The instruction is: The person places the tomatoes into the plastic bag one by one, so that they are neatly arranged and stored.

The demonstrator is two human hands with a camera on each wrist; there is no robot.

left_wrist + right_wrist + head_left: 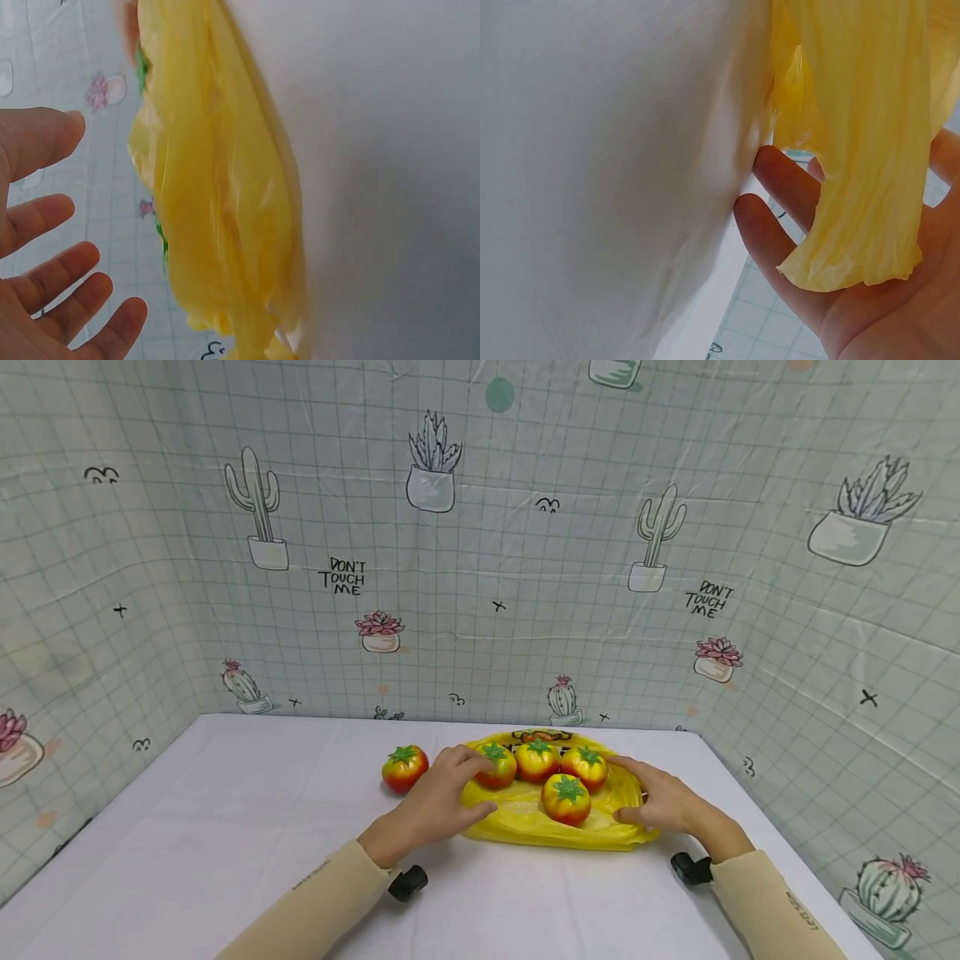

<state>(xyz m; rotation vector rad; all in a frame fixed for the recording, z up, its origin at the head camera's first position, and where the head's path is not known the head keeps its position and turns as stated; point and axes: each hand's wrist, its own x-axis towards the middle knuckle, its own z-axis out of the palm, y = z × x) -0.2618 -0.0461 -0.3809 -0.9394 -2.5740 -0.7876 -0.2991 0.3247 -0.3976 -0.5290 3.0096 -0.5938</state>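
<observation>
A yellow plastic bag [517, 828] lies spread on the table with several red-and-yellow tomatoes on or in it, each with a green leafy top. One of these, the front tomato [567, 806], sits nearest the bag's near edge. My left hand [442, 797] hovers at the bag's left side, fingers spread and apart from the plastic in the left wrist view. The left tomato [498, 772] is partly behind its fingertips. At the bag's right side is my right hand [663, 797], fingers loosely extended, with a bag handle [870, 195] hanging across its palm.
Another tomato [405, 768] stands on the white table [225, 835], left of the bag. A patterned cloth wall [487, 560] with cactus drawings closes off the back and both sides. Black wrist cameras [408, 883] sit below the sleeves' cuffs.
</observation>
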